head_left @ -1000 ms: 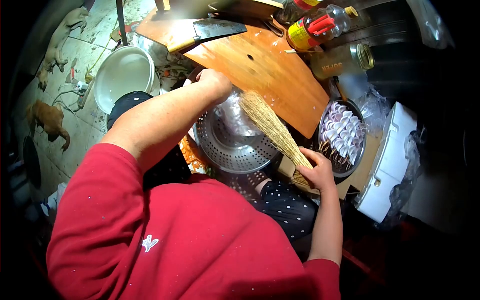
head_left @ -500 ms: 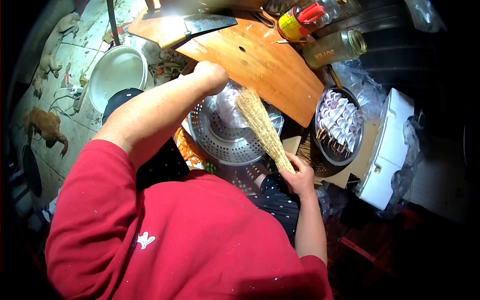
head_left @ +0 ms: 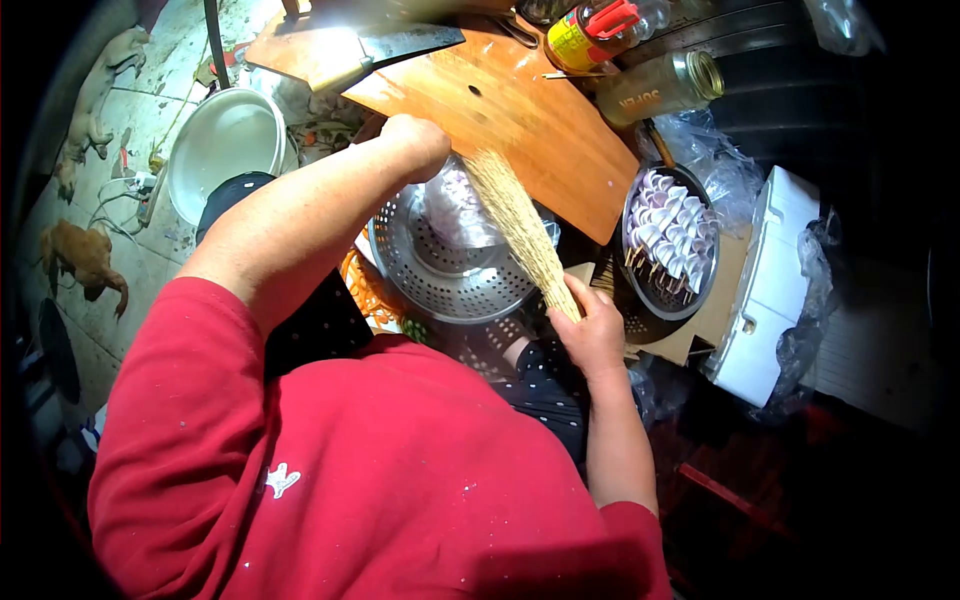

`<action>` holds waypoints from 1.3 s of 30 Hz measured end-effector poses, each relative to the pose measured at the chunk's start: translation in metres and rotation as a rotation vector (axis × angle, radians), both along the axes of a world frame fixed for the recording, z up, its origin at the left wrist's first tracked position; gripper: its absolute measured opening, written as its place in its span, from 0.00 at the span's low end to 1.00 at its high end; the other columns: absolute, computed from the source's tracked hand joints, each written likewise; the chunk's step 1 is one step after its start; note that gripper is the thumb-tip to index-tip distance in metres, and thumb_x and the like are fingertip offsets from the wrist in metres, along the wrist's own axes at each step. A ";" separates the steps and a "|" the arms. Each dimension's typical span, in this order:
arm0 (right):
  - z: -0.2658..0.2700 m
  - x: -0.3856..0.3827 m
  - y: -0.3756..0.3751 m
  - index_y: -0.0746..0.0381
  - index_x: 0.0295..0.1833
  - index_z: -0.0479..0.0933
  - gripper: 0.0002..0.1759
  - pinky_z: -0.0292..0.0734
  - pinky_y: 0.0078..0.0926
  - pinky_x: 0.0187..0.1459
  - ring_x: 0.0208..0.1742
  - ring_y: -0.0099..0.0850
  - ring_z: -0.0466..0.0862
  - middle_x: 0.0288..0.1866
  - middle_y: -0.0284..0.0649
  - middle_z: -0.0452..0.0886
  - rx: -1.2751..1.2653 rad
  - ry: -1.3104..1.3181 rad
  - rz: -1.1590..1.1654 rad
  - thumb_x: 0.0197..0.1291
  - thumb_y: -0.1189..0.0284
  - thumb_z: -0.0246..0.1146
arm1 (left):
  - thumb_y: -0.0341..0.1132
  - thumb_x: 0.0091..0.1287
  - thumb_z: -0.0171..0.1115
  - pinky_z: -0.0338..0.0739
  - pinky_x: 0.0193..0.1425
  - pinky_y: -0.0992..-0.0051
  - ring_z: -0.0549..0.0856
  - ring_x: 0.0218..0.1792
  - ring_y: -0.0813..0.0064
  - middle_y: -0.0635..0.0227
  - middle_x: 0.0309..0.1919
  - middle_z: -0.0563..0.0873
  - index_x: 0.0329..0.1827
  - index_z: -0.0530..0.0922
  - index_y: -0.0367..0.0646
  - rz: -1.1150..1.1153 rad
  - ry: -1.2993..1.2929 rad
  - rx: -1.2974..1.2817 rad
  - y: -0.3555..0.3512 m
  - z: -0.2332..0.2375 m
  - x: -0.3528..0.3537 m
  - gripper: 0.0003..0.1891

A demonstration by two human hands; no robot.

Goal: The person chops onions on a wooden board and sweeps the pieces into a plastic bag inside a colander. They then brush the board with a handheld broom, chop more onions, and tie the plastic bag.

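Note:
My right hand (head_left: 590,335) is wrapped around the narrow end of a straw hand brush (head_left: 515,225). The brush slants up to the left, its wide bristle end at the front edge of the wooden cutting board (head_left: 530,120). My left hand (head_left: 417,145) is closed at the same edge, its fingers bent down and mostly hidden. From under it hangs a clear plastic bag (head_left: 462,215) with pale purple-white pieces inside. Below the bag sits a perforated metal colander (head_left: 430,285), partly covered by my left forearm.
A cleaver (head_left: 410,42) lies on the board's far side. To the right, a pan (head_left: 680,310) holds skewered purple-white pieces (head_left: 670,225). Behind it are a glass jar (head_left: 660,90) and a red-capped bottle (head_left: 590,38). A white basin (head_left: 225,150) stands left; animals lie on the floor.
The view has shifted slightly, so everything sits a little further left and up. Both hands keep their hold, and the brush stays at the board's edge.

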State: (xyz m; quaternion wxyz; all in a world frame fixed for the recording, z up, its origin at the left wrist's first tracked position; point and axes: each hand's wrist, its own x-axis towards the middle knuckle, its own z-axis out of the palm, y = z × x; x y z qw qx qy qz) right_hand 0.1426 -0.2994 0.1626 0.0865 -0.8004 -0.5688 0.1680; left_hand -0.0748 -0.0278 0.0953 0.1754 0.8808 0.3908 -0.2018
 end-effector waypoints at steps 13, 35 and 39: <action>0.013 0.002 -0.077 0.63 0.61 0.80 0.29 0.79 0.30 0.54 0.49 0.35 0.86 0.49 0.48 0.85 -0.016 0.323 -0.304 0.50 0.70 0.74 | 0.29 0.55 0.68 0.82 0.53 0.66 0.87 0.55 0.63 0.61 0.51 0.89 0.48 0.89 0.46 -0.016 0.019 -0.023 -0.004 0.008 0.008 0.15; -0.010 0.042 -0.035 0.60 0.60 0.80 0.29 0.80 0.34 0.50 0.47 0.35 0.86 0.50 0.47 0.85 0.173 0.162 -0.266 0.49 0.69 0.73 | 0.28 0.57 0.67 0.82 0.54 0.65 0.87 0.55 0.61 0.60 0.51 0.89 0.48 0.88 0.45 -0.022 0.021 -0.054 0.000 0.007 0.006 0.15; -0.038 0.070 0.016 0.63 0.60 0.79 0.29 0.80 0.33 0.50 0.48 0.36 0.86 0.51 0.47 0.85 0.260 0.155 -0.288 0.51 0.67 0.73 | 0.26 0.54 0.66 0.82 0.53 0.64 0.87 0.53 0.59 0.57 0.49 0.89 0.46 0.88 0.43 0.023 0.051 -0.124 0.001 0.008 0.010 0.15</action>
